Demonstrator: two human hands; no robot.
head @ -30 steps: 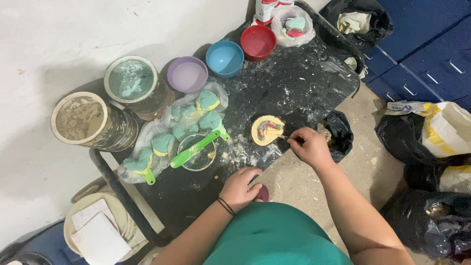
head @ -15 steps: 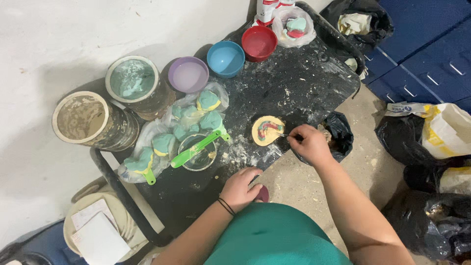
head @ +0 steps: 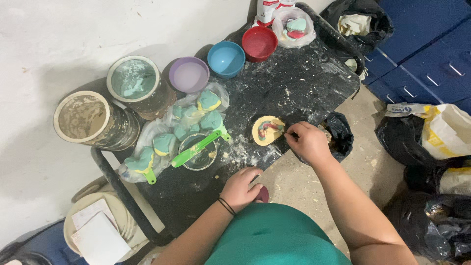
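A cream-coloured cast (head: 268, 130) with teal and pink material on it lies near the front edge of the black, powder-spattered table (head: 294, 83). My right hand (head: 308, 142) is pinched on a thin tool whose tip touches the cast's right side. My left hand (head: 240, 189) rests on the table's front edge, fingers curled over a small dark red thing that is mostly hidden. A clear cup (head: 198, 153) with a green spatula (head: 196, 148) across it stands left of the cast.
Clear plastic with several teal and yellow lumps (head: 176, 132) lies on the left. Purple (head: 189, 74), blue (head: 226, 59) and red (head: 259, 43) bowls line the back. Two dirty buckets (head: 86, 118) stand by the white wall. Black bags (head: 427, 221) sit on the floor at right.
My right hand has shifted slightly against the cast's right side. My left hand stays on the table edge.
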